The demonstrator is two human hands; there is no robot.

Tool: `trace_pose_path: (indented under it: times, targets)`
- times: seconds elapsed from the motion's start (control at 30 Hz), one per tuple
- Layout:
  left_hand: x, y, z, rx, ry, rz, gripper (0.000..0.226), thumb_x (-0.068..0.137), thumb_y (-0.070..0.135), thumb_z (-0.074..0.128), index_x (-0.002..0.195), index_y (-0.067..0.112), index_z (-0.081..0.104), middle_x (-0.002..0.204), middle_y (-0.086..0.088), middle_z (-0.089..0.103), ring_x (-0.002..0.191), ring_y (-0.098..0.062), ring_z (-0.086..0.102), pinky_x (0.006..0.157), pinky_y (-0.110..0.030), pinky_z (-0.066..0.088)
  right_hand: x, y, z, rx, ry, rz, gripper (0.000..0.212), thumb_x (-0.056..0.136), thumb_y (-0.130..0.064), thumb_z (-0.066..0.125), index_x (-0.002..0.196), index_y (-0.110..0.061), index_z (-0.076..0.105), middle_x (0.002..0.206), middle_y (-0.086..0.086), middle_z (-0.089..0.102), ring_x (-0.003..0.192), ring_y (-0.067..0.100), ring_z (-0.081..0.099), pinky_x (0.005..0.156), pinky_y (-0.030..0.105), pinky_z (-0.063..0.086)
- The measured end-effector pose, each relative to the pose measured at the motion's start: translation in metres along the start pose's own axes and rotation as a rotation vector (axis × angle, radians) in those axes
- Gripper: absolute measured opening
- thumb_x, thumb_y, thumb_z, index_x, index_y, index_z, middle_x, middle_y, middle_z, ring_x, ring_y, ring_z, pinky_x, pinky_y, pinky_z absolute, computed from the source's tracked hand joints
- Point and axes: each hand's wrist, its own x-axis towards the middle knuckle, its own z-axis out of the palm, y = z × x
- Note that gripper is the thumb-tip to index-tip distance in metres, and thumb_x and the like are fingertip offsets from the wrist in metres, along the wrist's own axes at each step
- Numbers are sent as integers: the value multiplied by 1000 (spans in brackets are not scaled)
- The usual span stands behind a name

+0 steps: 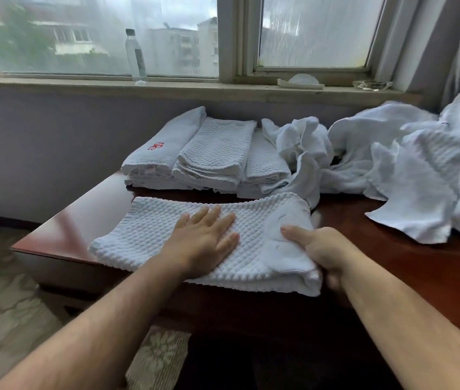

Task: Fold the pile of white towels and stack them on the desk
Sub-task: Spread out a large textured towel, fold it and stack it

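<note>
Left grip [203, 243], right grip [321, 249] on towel [144, 235]

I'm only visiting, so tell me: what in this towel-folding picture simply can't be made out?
Head view only:
- Fingers of the right hand: tucked under the towel edge it grips; only the thumb shows.
- Number of towels in the crumpled pile: folds hide each other, and the right edge cuts it off.
- Red mark on the folded stack: too small to read.
- Bottle label: blurred.

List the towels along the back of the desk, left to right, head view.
From the left: folded stack with red stitching → folded waffle stack → lower folded stack → crumpled towel → big unfolded heap. The near towel, under the left hand and gripped by the right hand, lies in front: left out.
</note>
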Motion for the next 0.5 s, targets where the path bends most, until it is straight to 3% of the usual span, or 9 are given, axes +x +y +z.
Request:
trace_pose_path:
  times: [0.07,0.17,0.23,0.3,0.37,0.43,0.5]
  targets:
    - [-1,1,-4,-36,-5,-7,66,99,67,15,159,42,6,169,6,0,155,-15,-4,125,-48,1,-2,-6,2,-73,-28,-93,25,88,-15,75,106,2,69,84,12,78,76,24,77,60,28,57]
    - [2,-4,-18,-265,38,33,64,103,53,42,159,41,14,168,11,10,155,-13,8,125,-36,5,-5,-30,-9,-114,-162,-275,32,81,-13,77,111,-6,68,95,12,78,86,28,77,68,34,60]
    - [7,-7,-34,-410,109,51,78,95,51,62,158,41,17,166,10,18,152,-13,16,122,-34,13,-8,-53,-15,-160,-259,-390,36,75,-18,77,109,-10,70,99,15,77,90,32,76,72,39,61]
    - [13,-8,-56,-504,180,44,101,77,64,73,157,37,20,163,7,28,148,-15,27,122,-39,23,-9,-75,-22,-196,-335,-457,34,74,-20,77,107,-13,72,100,16,76,91,34,75,71,39,60]
    - [21,-5,-84,-728,149,136,111,65,65,84,154,31,27,154,3,42,140,-16,43,116,-44,38,-7,-96,-28,-258,-401,-489,29,75,-19,77,103,-18,74,101,15,76,92,33,75,72,39,60]
    - [30,2,-105,-953,61,290,100,66,40,93,148,25,37,139,-3,56,129,-22,56,101,-42,52,-4,-115,-34,-384,-457,-521,32,75,-20,77,107,-21,75,105,13,76,99,30,74,80,41,61]
    - [38,9,-118,-1030,11,362,78,72,17,89,139,16,50,127,-9,65,121,-28,62,92,-39,57,-1,-134,-40,-518,-486,-549,36,76,-23,78,112,-23,74,105,6,76,100,22,73,83,37,59]
